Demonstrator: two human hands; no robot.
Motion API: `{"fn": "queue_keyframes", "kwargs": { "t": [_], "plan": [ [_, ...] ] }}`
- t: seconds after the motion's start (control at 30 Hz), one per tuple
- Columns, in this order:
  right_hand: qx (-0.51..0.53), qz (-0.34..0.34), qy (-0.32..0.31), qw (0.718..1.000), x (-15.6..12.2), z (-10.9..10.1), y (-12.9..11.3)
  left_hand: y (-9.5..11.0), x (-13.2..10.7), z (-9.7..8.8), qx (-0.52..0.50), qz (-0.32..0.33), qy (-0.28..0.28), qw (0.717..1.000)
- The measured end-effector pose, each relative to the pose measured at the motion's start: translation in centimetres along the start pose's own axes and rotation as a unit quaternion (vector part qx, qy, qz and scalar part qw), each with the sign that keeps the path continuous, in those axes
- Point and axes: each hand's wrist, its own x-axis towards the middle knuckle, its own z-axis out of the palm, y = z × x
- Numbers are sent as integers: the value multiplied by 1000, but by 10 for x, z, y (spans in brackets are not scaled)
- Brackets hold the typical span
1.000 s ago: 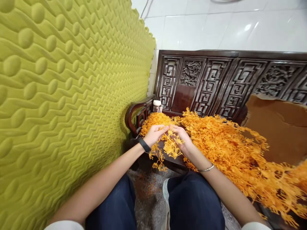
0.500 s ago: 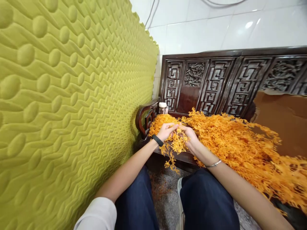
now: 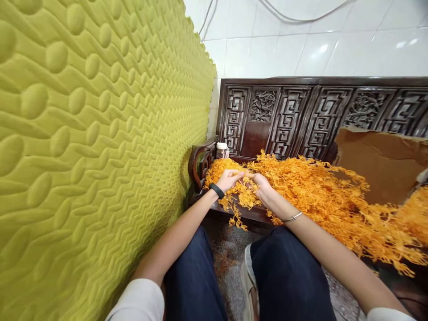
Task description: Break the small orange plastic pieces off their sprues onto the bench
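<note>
My left hand (image 3: 230, 179), with a black band at the wrist, pinches an orange artificial flower sprig (image 3: 246, 196). Close by on the right, my right hand (image 3: 262, 185) has its fingers closed on the same sprig. Its frilly branches hang below both hands, over the front edge of the dark wooden bench (image 3: 249, 217). Behind my left hand lies a small heap of orange pieces (image 3: 217, 169). A much larger pile of orange artificial sprigs (image 3: 317, 196) spreads to the right. The fingertips are small, so their exact grip is hard to make out.
A yellow-green embossed foam mat (image 3: 100, 156) stands like a wall along my left. By the carved armrest (image 3: 197, 160) is a white-lidded cup (image 3: 221, 150). Brown cardboard (image 3: 377, 160) leans against the bench back. Orange bits (image 3: 223, 263) lie on the speckled floor.
My hands have drawn slightly apart, both still on the sprig. The camera view has turned a little, so more of the cardboard and bench back shows at the right.
</note>
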Motion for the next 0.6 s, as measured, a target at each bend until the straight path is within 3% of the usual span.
{"fn": "queue_keyframes", "kwargs": {
  "t": [0.2,0.47,0.6],
  "plan": [
    [-39,-82,41,995,8,7,-3,-6,5,4,13,-18,42,999],
    [-87,7,27,996,28,33,16,-25,15,-18,42,-108,81,990],
    [-74,6,12,997,45,40,23,-28,27,-23,33,-120,97,988]
  ]
}}
